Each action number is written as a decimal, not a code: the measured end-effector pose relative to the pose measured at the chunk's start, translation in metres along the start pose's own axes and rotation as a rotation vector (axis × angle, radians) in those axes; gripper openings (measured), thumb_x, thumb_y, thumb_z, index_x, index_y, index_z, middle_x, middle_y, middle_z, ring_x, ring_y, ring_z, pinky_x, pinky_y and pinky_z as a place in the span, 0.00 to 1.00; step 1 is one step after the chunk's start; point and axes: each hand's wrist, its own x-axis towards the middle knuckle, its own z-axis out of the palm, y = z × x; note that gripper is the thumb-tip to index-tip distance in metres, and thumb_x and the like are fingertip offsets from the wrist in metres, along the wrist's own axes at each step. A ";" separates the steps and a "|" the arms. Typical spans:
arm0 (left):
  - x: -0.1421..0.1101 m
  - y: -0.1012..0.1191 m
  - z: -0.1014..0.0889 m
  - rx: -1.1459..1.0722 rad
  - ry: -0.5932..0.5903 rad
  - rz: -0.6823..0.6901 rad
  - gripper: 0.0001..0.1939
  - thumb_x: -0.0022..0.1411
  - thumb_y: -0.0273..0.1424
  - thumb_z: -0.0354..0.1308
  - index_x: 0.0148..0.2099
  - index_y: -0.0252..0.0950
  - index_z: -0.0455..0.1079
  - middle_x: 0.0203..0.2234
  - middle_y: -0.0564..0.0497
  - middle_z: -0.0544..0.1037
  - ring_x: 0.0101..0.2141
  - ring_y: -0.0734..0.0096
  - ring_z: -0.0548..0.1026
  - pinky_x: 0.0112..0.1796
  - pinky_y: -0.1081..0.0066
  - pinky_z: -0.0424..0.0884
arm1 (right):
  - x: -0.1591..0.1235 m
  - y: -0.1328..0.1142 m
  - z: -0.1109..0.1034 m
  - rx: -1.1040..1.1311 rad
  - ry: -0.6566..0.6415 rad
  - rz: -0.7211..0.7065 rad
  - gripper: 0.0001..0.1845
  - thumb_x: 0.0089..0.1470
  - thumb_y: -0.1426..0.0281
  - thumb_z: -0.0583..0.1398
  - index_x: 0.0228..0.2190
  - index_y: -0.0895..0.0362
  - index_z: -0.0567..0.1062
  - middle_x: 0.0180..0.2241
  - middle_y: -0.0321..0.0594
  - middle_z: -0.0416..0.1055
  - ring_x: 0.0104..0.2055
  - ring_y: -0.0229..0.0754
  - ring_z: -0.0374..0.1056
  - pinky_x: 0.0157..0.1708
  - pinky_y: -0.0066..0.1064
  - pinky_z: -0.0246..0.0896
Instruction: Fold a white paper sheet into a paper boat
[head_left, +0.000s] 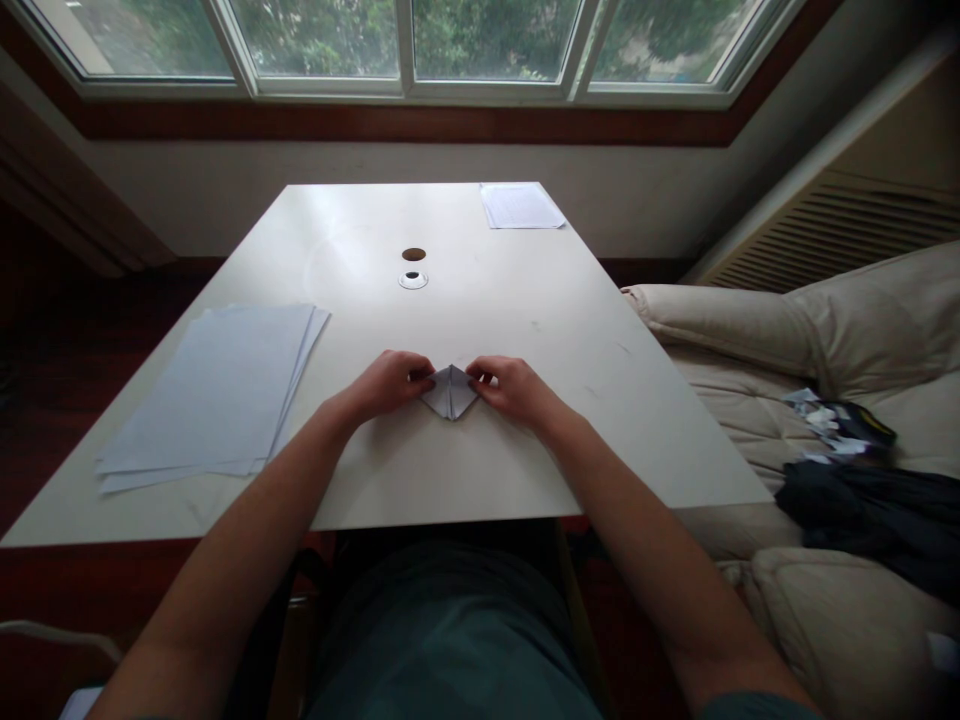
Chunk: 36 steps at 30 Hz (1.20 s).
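On the white table [525, 330], near its front edge, the left hand [386, 385] and right hand [510, 390] both grip opposite sides of a folded paper [450, 393], a small diamond with one point toward the person. A paper stack [210, 390] lies left of the hands, a loose sheet [519, 205] at the far end, and a sofa [720, 330] beside the right edge.

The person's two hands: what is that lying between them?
The head view shows a small folded paper between the left hand and the right hand, touching both.
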 end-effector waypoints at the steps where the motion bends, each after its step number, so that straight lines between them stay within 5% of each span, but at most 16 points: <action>1: 0.000 0.000 0.000 -0.008 0.006 0.018 0.10 0.59 0.32 0.56 0.35 0.35 0.78 0.25 0.52 0.77 0.26 0.74 0.71 0.30 0.74 0.64 | 0.000 -0.001 0.000 -0.002 0.002 -0.008 0.10 0.53 0.76 0.59 0.37 0.55 0.78 0.35 0.39 0.77 0.36 0.39 0.70 0.39 0.30 0.64; 6: -0.002 -0.002 -0.004 -0.002 0.008 0.091 0.10 0.59 0.31 0.57 0.36 0.36 0.80 0.27 0.51 0.78 0.27 0.74 0.72 0.32 0.74 0.65 | 0.001 -0.002 -0.002 0.019 -0.018 -0.036 0.12 0.52 0.79 0.58 0.36 0.55 0.78 0.34 0.37 0.77 0.36 0.38 0.70 0.39 0.29 0.63; 14: -0.005 0.000 -0.011 -0.029 -0.174 0.003 0.10 0.57 0.31 0.58 0.37 0.37 0.80 0.23 0.53 0.77 0.25 0.75 0.71 0.29 0.75 0.63 | 0.000 0.001 -0.005 0.047 -0.034 -0.039 0.13 0.51 0.79 0.58 0.36 0.55 0.79 0.34 0.37 0.77 0.35 0.38 0.71 0.38 0.28 0.64; 18: -0.004 -0.002 -0.005 0.001 -0.091 0.083 0.08 0.58 0.30 0.58 0.35 0.35 0.80 0.26 0.51 0.77 0.26 0.75 0.71 0.30 0.75 0.64 | 0.000 0.002 -0.008 0.047 -0.045 -0.019 0.13 0.52 0.79 0.58 0.36 0.55 0.80 0.34 0.36 0.78 0.35 0.37 0.72 0.38 0.27 0.65; 24: -0.003 -0.010 0.002 0.035 0.041 0.258 0.13 0.65 0.30 0.55 0.46 0.40 0.80 0.30 0.48 0.78 0.29 0.73 0.73 0.32 0.73 0.66 | 0.000 0.006 -0.009 -0.039 -0.020 -0.066 0.13 0.53 0.79 0.59 0.34 0.54 0.81 0.34 0.37 0.79 0.36 0.39 0.73 0.39 0.29 0.65; 30: -0.004 -0.002 -0.004 0.179 -0.047 0.350 0.15 0.68 0.29 0.52 0.49 0.42 0.79 0.38 0.45 0.81 0.38 0.68 0.77 0.40 0.71 0.69 | -0.001 0.012 -0.008 -0.069 -0.052 -0.147 0.15 0.55 0.79 0.59 0.36 0.51 0.83 0.37 0.41 0.79 0.39 0.41 0.73 0.42 0.33 0.67; 36: -0.009 0.007 -0.012 0.223 -0.115 0.302 0.17 0.66 0.27 0.52 0.52 0.43 0.77 0.35 0.47 0.80 0.32 0.72 0.76 0.35 0.74 0.67 | -0.004 0.007 -0.012 -0.107 -0.066 -0.171 0.16 0.55 0.80 0.58 0.38 0.51 0.83 0.38 0.41 0.79 0.41 0.42 0.73 0.44 0.34 0.67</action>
